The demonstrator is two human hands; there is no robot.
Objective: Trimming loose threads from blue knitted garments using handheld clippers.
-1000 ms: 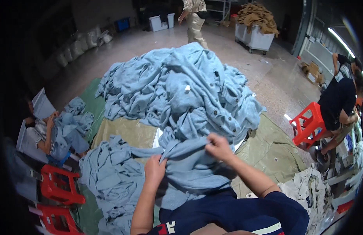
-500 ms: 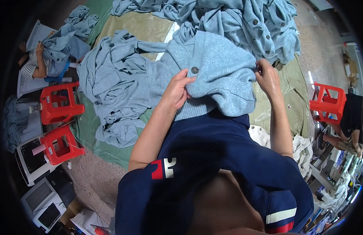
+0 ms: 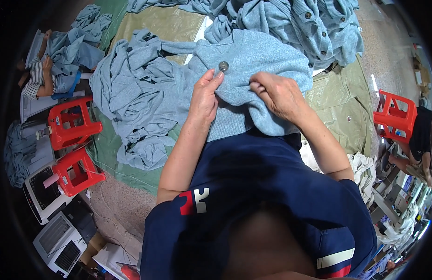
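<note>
A light blue knitted cardigan [image 3: 276,58] lies over my lap and the edge of the work surface in front of me. My left hand [image 3: 205,99] pinches its front edge, thumb just below a dark round button [image 3: 223,66]. The ribbed hem hangs beneath that hand. Over the cardigan's right part is my right hand [image 3: 282,99], its fingers curled and drawn together. Whatever those fingertips hold, if anything, is too small to make out.
Crumpled blue knitwear [image 3: 136,88] lies to the left, and a heap of buttoned cardigans [image 3: 314,32] stands at the back. Red stools [image 3: 78,170] are on the left, another red stool [image 3: 395,116] on the right. A co-worker [image 3: 41,77] handles blue knitwear at far left.
My right hand has moved left, from beyond the cardigan's right edge to over its front. My left hand keeps its pinch near the button, and the cloth has shifted slightly.
</note>
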